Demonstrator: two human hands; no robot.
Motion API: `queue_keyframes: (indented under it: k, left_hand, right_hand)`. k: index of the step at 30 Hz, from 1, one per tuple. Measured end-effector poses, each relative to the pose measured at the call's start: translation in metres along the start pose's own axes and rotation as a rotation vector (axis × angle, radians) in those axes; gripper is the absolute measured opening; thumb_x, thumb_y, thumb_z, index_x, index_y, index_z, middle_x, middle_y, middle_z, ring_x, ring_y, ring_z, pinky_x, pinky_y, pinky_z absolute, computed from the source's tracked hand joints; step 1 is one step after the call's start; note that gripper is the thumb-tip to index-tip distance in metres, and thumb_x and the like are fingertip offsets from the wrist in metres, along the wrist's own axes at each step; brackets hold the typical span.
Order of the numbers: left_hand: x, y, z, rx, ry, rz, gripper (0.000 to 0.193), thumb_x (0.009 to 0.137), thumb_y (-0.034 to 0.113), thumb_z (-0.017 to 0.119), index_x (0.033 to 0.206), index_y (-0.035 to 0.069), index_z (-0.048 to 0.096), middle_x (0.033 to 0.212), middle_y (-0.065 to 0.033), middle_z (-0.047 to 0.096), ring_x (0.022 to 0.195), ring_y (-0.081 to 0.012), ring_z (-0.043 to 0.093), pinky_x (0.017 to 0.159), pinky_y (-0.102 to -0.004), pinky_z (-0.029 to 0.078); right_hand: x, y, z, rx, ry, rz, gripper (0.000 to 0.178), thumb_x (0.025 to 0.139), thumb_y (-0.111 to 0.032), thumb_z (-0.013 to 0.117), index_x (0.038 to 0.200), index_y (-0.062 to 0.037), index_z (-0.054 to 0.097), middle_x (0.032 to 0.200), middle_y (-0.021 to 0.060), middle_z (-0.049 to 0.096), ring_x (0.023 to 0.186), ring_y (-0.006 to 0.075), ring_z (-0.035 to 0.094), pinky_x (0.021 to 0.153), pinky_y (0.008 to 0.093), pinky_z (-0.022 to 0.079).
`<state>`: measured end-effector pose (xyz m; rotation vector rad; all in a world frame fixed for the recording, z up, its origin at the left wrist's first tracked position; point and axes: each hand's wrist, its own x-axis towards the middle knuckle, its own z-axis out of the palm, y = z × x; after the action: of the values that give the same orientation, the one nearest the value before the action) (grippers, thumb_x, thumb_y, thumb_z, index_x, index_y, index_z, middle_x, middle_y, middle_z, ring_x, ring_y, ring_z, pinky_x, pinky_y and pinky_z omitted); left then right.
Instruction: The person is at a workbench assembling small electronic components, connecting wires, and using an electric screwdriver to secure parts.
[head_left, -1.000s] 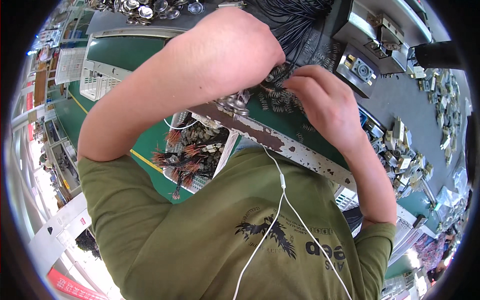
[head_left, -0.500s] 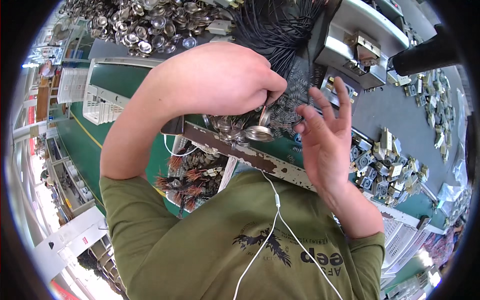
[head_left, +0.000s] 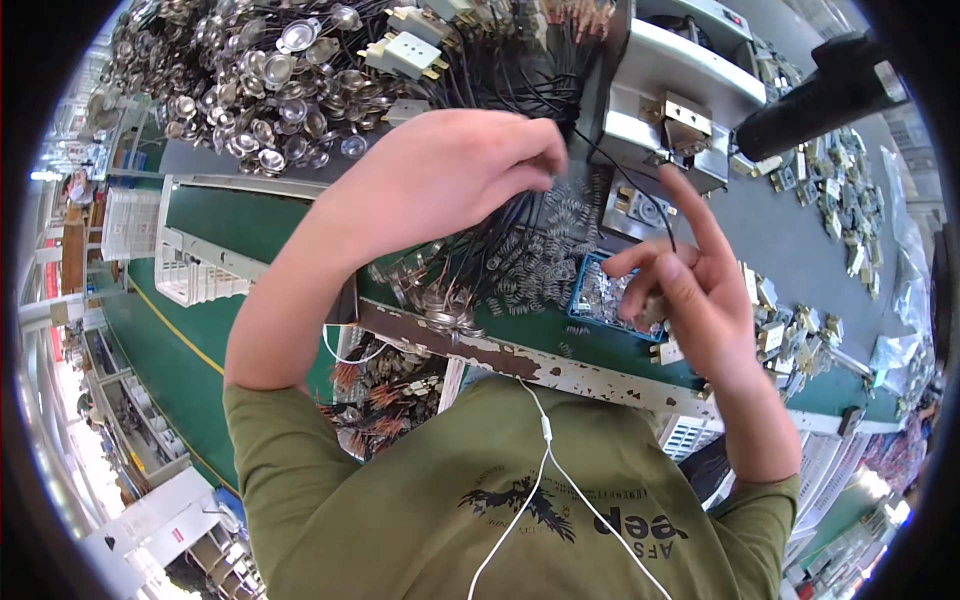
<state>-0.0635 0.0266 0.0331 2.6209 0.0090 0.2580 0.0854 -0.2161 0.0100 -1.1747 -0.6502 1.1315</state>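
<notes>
My left hand (head_left: pixel 455 170) hangs over the near end of the black wire bundle (head_left: pixel 560 100), its fingers bent and apart with nothing visible between them. To the right, my right hand (head_left: pixel 710 305) is raised, index finger stretched up, thumb and other fingers drawn together. A single black wire (head_left: pixel 625 172) runs from the bundle to these fingers, which pinch it. Whatever else they hold is mostly hidden. Loose coil springs (head_left: pixel 540 255) lie between the hands. Below my left forearm, shiny round metal caps (head_left: pixel 445 308) with wires cluster at the table edge.
A blue tray (head_left: pixel 590 300) of small clear parts sits by my right hand. Round metal caps (head_left: pixel 270 75) heap at far left. A metal fixture (head_left: pixel 680 125) and a black cylindrical arm (head_left: pixel 820 100) stand far right. Pale socket blocks (head_left: pixel 790 330) lie at right.
My left hand has come away from the metal cap and opened. My right hand has shifted right and closed its fingers on a wire. The view has shifted, uncovering the blue tray.
</notes>
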Motion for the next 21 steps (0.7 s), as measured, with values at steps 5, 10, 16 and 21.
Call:
queue_keyframes:
  k: [5,10,16,21]
  left_hand:
    - [0.034,0.002,0.026,-0.050,0.065,0.080,0.016,0.090,0.014,0.075,0.102,0.007,0.069,0.093,-0.0080,0.071,0.084,-0.0266,0.071,0.073,-0.0372,0.056]
    - [0.061,0.003,0.053,-0.036,0.110,0.264,0.018,0.086,0.015,0.078,0.102,0.008,0.073,0.093,-0.0053,0.068,0.082,-0.0255,0.070,0.071,-0.0357,0.056]
    - [0.074,0.009,0.075,0.073,0.006,0.277,0.016,0.088,0.020,0.073,0.098,0.009,0.067,0.092,-0.0075,0.067,0.087,-0.0289,0.069,0.074,-0.0409,0.056]
    - [0.072,0.012,0.063,0.004,0.033,0.129,0.015,0.088,0.015,0.075,0.098,0.007,0.069,0.091,-0.0077,0.068,0.083,-0.0267,0.068,0.072,-0.0377,0.055]
  right_hand:
    - [-0.022,0.023,-0.024,0.051,0.006,0.337,0.056,0.112,-0.027,0.047,0.159,-0.0006,0.033,0.107,0.0146,0.074,0.080,0.0145,0.069,0.066,0.0250,0.054]
    - [-0.013,0.015,-0.034,-0.140,-0.098,0.530,0.043,0.111,-0.023,0.051,0.150,-0.0036,0.052,0.088,0.0066,0.075,0.068,0.0099,0.067,0.061,0.0240,0.053]
    - [-0.020,0.030,-0.034,-0.105,-0.071,0.458,0.039,0.110,-0.016,0.053,0.147,-0.0041,0.054,0.094,0.0071,0.075,0.070,0.0091,0.068,0.063,0.0235,0.054]
    - [-0.015,0.009,-0.049,-1.224,0.048,-0.169,0.049,0.090,0.005,0.061,0.136,-0.0101,0.060,0.112,0.0121,0.070,0.079,0.0291,0.072,0.068,0.0380,0.057]
